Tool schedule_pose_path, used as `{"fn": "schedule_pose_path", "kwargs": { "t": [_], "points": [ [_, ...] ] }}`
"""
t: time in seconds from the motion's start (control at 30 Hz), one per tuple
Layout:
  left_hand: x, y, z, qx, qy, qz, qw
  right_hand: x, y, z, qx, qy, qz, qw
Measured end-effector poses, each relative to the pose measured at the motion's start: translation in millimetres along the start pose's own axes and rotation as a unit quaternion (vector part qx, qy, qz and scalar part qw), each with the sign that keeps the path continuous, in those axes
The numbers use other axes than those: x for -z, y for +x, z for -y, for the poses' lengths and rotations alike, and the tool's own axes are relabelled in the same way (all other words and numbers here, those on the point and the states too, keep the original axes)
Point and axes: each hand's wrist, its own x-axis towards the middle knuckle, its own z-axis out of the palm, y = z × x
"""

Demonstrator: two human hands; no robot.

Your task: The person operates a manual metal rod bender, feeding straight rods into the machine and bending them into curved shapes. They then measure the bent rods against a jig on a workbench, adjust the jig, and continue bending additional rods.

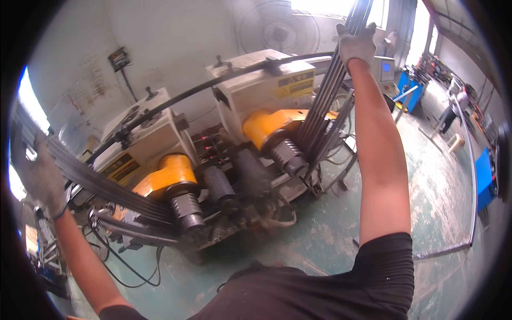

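Two bundles of long, dark metal bars [325, 88] rise out of a bending machine, one slanting to the upper right, the other to the left. Gloved in grey, my right hand [357, 47] grips the right bundle near its top, with thumb and a finger on either side of the bars. At the far left my left hand [45, 178], also gloved and blurred, is closed about the outer part of the left bundle. The bars' inner ends lie by two ridged metal rollers [188, 209] beneath yellow arms [173, 173]; a second yellow arm [264, 128] stands farther right.
White machine housings [256, 72] stand behind the arms, with a black hose [213, 82] curving across them. A large fan [278, 33] is by the wall. Cables [133, 280] lie on the green floor. At the right are a bent metal tube [472, 181], blue stands [410, 92] and a distant person [455, 109].
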Motion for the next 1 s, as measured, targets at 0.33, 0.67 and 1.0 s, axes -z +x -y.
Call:
{"fn": "schedule_pose_path", "kwargs": {
  "t": [0.33,0.67,1.0],
  "points": [
    [23,47,-197,0.387,-0.513,0.241,0.727,37,-71,130,0.025,0.254,0.267,0.929],
    [27,32,-201,0.384,-0.494,0.243,0.741,32,-84,129,-0.001,0.307,0.204,0.930],
    [28,33,-199,0.365,-0.490,0.251,0.751,24,-79,122,-0.003,0.297,0.209,0.932]
  ]
}}
